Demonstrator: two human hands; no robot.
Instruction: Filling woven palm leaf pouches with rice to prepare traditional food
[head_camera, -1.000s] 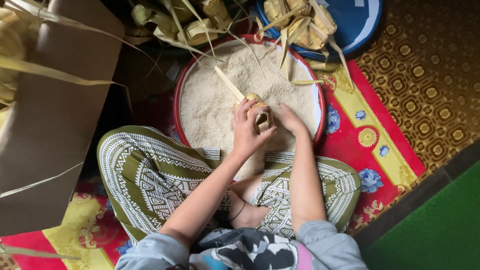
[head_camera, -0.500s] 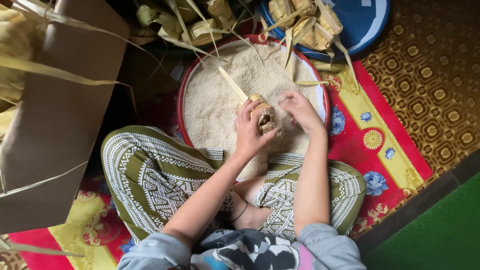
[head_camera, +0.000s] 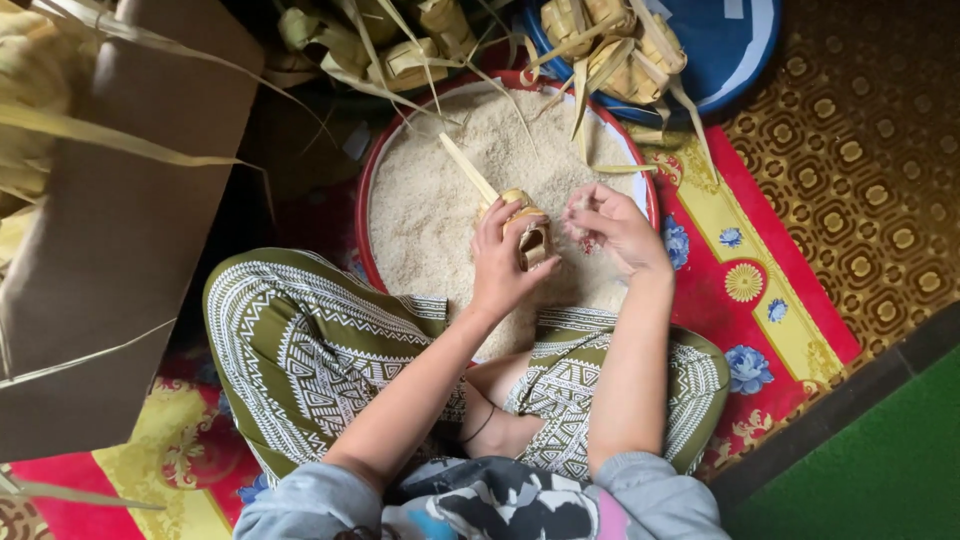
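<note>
A round red-rimmed tray (head_camera: 372, 170) full of white raw rice lies on the floor in front of my crossed legs. My left hand (head_camera: 503, 265) grips a small woven palm-leaf pouch (head_camera: 530, 232) over the rice, its opening turned right and a long leaf strip (head_camera: 468, 167) sticking up and left. My right hand (head_camera: 612, 225) is cupped just right of the pouch, fingers curled around a pinch of rice grains.
More woven leaf pouches lie on a blue tray (head_camera: 735, 55) at the top right and in a pile (head_camera: 400, 50) behind the rice. A brown cardboard box (head_camera: 120, 230) stands at left. A red and yellow flowered mat (head_camera: 760, 290) covers the floor.
My right hand has drawn away to the right of the pouch with rice in its fingers. My left hand and the pouch stay nearly in place.
</note>
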